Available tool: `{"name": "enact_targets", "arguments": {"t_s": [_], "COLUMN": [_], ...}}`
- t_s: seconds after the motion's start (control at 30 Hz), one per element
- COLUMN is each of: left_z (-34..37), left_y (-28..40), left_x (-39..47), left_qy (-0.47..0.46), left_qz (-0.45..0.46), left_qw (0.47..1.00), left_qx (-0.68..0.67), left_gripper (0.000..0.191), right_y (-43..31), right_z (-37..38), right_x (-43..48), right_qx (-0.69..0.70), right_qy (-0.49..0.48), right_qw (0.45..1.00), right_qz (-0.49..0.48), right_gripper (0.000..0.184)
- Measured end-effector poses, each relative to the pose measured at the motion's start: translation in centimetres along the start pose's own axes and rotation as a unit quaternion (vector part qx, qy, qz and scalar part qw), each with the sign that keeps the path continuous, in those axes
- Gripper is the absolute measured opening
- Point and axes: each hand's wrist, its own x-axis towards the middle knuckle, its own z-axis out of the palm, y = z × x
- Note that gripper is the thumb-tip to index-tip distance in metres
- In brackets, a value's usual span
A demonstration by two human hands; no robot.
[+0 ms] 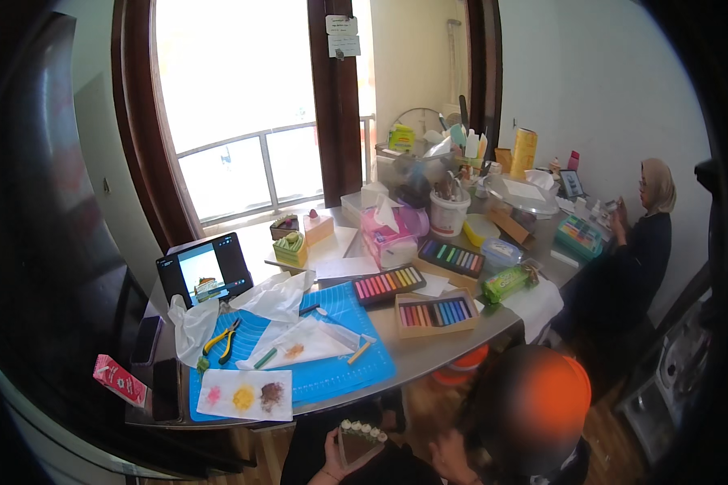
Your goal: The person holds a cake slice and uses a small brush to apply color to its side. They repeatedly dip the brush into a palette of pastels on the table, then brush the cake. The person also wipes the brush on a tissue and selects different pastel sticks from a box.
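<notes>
Low in the head view, above dark-clothed legs, my left hand (pixel 333 451) grips a model cake slice (pixel 359 445) by its side. The slice has a brown triangular face and white dollops along a green-trimmed edge. What appears to be my right hand (pixel 450 456) is to its right, apart from the slice, with its fingers bent; whether it holds anything is unclear. Nearest on the table is a white sheet (pixel 244 409) bearing pink, yellow and brown powder. Behind it, on a blue cutting mat (pixel 340 391), yellow-handled pliers (pixel 223 341) and a green pastel stick (pixel 266 357) lie by crumpled paper.
A tablet (pixel 206 267) displays a cake slice. Several model slices (pixel 290 248) stand on a board. Pastel sets (pixel 390 285), tissues (pixel 388 236) and a white bucket (pixel 449 212) crowd the table. A person in an orange cap (pixel 561 394) is close by; another person (pixel 637 254) sits farther right.
</notes>
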Motion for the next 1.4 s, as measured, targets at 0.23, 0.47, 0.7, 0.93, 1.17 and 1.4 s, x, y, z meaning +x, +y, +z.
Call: {"name": "enact_targets", "arguments": {"t_s": [0.23, 0.47, 0.7, 0.93, 1.17, 1.4], "left_z": [-0.4, -0.6, -0.4, 0.0, 0.3, -0.5], "left_y": [0.0, 0.0, 0.0, 0.0, 0.0, 0.1], "left_x": [0.1, 0.2, 0.2, 0.2, 0.0, 0.3], "left_qy": [-0.019, -0.024, -0.006, -0.032, -0.016, -0.023], "left_qz": [0.001, -0.004, -0.005, -0.003, 0.001, -0.004], "left_qw": [1.0, 1.0, 1.0, 0.999, 1.0, 1.0], "left_qx": [0.006, -0.004, -0.025, -0.02, 0.005, 0.015], "left_gripper": [0.072, 0.071, 0.071, 0.07, 0.073, 0.075], "right_y": [0.8, 0.5, 0.5, 1.7, 3.2, 2.6], "right_z": [0.6, 0.1, 0.3, 1.1, 2.3, 1.8], "right_x": [0.2, 0.2, 0.3, 0.3, 0.0, 0.0], "right_qx": [0.032, 0.061, 0.05, 0.065, -0.072, -0.084], "right_qy": [0.043, 0.01, 0.014, 0.019, -0.034, -0.039], "right_qw": [0.995, 0.997, 0.997, 0.994, 0.994, 0.993], "right_qz": [-0.079, -0.056, -0.062, -0.088, -0.076, -0.074], "right_gripper": [0.027, 0.034, 0.032, 0.027, 0.032, 0.034]}}
